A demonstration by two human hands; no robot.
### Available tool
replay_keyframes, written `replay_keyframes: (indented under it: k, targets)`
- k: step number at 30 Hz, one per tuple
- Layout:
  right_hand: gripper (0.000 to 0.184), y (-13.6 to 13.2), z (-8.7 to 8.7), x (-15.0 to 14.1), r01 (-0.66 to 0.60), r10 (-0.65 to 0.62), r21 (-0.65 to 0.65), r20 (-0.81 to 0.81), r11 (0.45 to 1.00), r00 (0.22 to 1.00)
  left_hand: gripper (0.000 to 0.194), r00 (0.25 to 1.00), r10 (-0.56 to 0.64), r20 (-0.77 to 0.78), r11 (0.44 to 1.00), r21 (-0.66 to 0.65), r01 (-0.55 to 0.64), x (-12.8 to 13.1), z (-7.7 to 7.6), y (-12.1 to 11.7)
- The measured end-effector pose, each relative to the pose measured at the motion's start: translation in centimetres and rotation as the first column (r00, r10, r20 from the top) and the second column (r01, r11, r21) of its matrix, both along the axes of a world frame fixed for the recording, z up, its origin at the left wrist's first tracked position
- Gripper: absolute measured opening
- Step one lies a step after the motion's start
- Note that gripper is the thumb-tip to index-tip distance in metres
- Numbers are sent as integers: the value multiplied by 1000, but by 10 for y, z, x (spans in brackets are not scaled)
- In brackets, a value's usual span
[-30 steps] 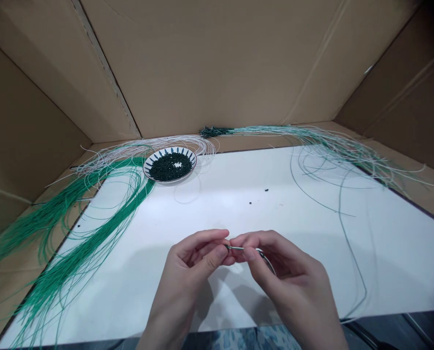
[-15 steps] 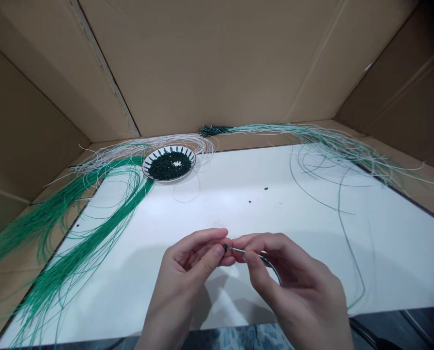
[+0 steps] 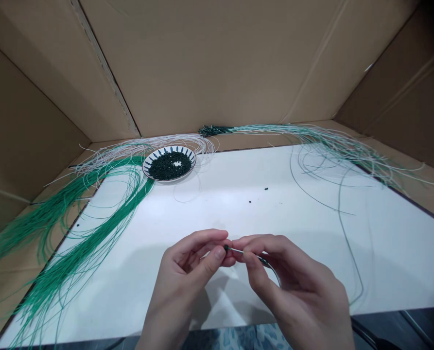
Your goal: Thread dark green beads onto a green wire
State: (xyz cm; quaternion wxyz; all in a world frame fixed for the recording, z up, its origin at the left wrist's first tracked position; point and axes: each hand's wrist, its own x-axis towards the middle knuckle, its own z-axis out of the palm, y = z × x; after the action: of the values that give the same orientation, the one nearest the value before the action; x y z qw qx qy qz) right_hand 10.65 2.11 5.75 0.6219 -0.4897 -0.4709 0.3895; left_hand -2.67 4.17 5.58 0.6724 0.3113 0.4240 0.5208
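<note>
While the right hand (image 3: 297, 287) clenches a thin metal needle (image 3: 243, 251), a dark bead (image 3: 226, 248) sits at its tip, right against the left hand (image 3: 182, 277), whose grip on it is hard to tell; a blue-and-white dish (image 3: 157, 158) of beads lies at 11 o'clock.

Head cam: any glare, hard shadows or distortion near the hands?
Head view: left hand and right hand cast soft shadows on the white board, no hard glare. Wide-angle stretch splays the cardboard walls; top-right corner goes dark. The bead and thin wire are tiny, so sharpness there is hard to judge.
</note>
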Motion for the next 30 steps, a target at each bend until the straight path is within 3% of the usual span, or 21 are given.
replay_keyframes:
  k: [5,11,30]
  targets:
    - [13,0,0,1,-28,28,-10,27,1000,999,8,991,50,-122,998,55,-44,-2,3,-1]
    - [15,0,-1,2,-32,32,-1,73,1000,997,13,980,-15,-196,981,189,53,-9,-2,-1]
    - [14,2,-6,4,-60,59,14,82,998,995,14,972,-12,-233,970,233,68,-9,-3,2]
